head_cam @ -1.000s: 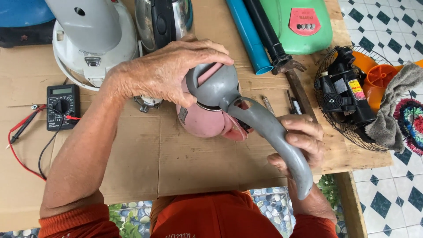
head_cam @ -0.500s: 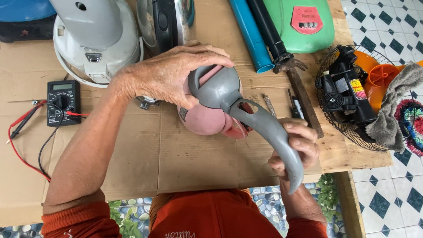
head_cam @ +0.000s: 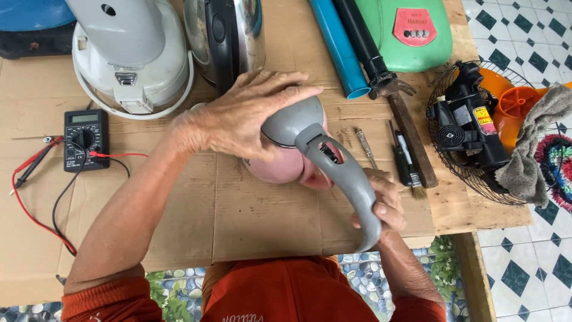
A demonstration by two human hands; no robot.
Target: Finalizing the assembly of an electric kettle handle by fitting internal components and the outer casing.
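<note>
You hold a pink kettle (head_cam: pixel 280 164) with a grey lid and long grey handle (head_cam: pixel 348 185) over the middle of the cardboard-covered workbench (head_cam: pixel 238 214), nearer its front edge. Your left hand (head_cam: pixel 247 122) lies spread over the grey lid, fingers open and curved on its dome. Your right hand (head_cam: pixel 381 206) is closed around the lower part of the handle, close to the front edge.

Toward the left edge a black multimeter (head_cam: pixel 86 138) lies flat, its red and black leads (head_cam: pixel 36 191) trailing toward the front left corner. At the back edge stand a white appliance base (head_cam: pixel 134 59) and a shiny steel pot (head_cam: pixel 229 36). A blue pipe (head_cam: pixel 339 48) and a black tube (head_cam: pixel 363 42) lie slanted toward the back right, beside a green housing (head_cam: pixel 411 33) bearing a rounded red label. Just right of the kettle lie a screwdriver (head_cam: pixel 365 148) and a small brush (head_cam: pixel 405 161). At the right edge a black motor (head_cam: pixel 465 125) with a small red and yellow label sits in a wire fan guard (head_cam: pixel 447 179), under a grey rag (head_cam: pixel 533 149).
</note>
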